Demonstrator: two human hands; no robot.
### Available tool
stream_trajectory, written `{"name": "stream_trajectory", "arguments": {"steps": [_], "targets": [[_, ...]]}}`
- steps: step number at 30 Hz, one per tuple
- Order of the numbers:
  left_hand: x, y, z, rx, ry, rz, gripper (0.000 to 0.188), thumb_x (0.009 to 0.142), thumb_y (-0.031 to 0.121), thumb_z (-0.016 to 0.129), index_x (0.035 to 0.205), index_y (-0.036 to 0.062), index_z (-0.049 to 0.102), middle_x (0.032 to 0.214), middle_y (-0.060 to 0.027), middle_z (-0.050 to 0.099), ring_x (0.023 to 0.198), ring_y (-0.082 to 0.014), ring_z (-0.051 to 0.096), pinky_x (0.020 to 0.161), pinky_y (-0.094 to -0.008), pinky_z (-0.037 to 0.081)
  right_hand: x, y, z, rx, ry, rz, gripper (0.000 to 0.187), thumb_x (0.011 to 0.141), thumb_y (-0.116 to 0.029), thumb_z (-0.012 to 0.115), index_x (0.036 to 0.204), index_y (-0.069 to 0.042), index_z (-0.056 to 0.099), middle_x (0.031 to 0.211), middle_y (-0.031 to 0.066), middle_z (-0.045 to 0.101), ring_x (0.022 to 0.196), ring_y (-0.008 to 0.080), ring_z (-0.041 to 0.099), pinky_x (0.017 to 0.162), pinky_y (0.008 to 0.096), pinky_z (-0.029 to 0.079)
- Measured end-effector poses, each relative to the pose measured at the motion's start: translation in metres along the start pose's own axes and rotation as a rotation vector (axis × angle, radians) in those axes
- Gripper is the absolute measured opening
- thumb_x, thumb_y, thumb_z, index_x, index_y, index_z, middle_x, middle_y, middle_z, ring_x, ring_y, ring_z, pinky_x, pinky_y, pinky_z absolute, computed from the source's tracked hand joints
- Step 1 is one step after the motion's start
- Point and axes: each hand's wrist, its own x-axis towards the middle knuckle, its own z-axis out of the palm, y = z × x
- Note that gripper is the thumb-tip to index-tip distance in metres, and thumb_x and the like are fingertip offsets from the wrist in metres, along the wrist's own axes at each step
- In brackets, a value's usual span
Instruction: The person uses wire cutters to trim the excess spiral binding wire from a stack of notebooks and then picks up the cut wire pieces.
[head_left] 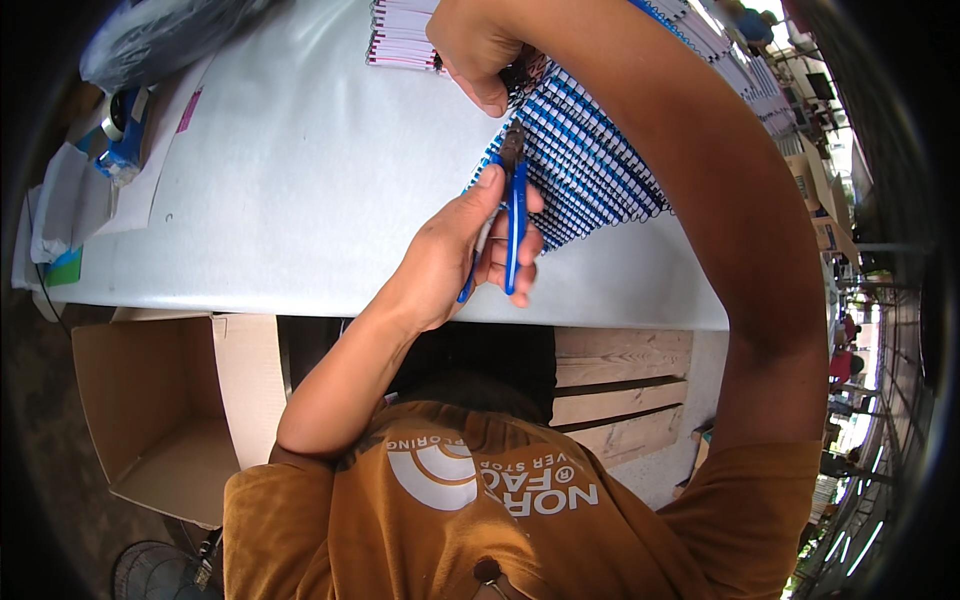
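Observation:
My left hand [455, 240] is closed around a pair of pliers [516, 215] with blue handles and dark jaws. Those jaws point away from me, at the edge of a fanned stack of spiral-bound books [590, 150] whose bindings show as rows of blue, white and black coils. Reaching in from the right, my right arm bends over the stack. My right hand [475, 60] sits at its far left corner, fingers curled down close to the tips of the pliers. What those fingers pinch is too small or hidden to make out.
A pink-edged stack of bound sheets [400, 35] lies at the table's far side. On the left are a blue tape dispenser [122, 140], a plastic bag [150, 45] and papers. Below the table's near edge stand an open cardboard box [150, 400] and wooden slats [620, 390].

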Motion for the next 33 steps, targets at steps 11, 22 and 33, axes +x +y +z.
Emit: {"name": "stream_trajectory", "arguments": {"steps": [11, 22, 33], "targets": [[0.009, 0.006, -0.013, -0.162, -0.204, 0.033, 0.057, 0.096, 0.048, 0.021, 0.119, 0.0011, 0.043, 0.096, -0.0192, 0.060, 0.093, -0.0322, 0.062, 0.076, -0.0391, 0.052, -0.010, -0.001, 0.001, 0.020, 0.064, -0.079, 0.031, 0.076, -0.022, 0.068, 0.098, 0.000, 0.066, 0.104, 0.0132, 0.065, 0.086, 0.0271, 0.063, 0.080, 0.0399, 0.047], [0.019, 0.014, 0.045, 0.303, 0.350, -0.028, 0.056, 0.096, 0.048, 0.021, 0.117, 0.0023, 0.044, 0.092, -0.0170, 0.060, 0.086, -0.0306, 0.063, 0.070, -0.0359, 0.052, 0.000, 0.001, 0.003, -0.070, 0.135, -0.054, 0.028, 0.076, -0.022, 0.067, 0.093, -0.001, 0.068, 0.100, 0.0126, 0.066, 0.086, 0.0267, 0.062, 0.078, 0.0399, 0.048], [0.015, 0.012, 0.052, 0.371, 0.327, -0.038, 0.057, 0.096, 0.048, 0.022, 0.122, 0.0017, 0.042, 0.098, -0.0189, 0.060, 0.093, -0.0321, 0.061, 0.077, -0.0381, 0.050, -0.037, 0.015, 0.010, -0.155, 0.311, -0.128, 0.028, 0.072, -0.022, 0.063, 0.089, 0.000, 0.068, 0.096, 0.0153, 0.066, 0.086, 0.0282, 0.062, 0.075, 0.0393, 0.048]]}}
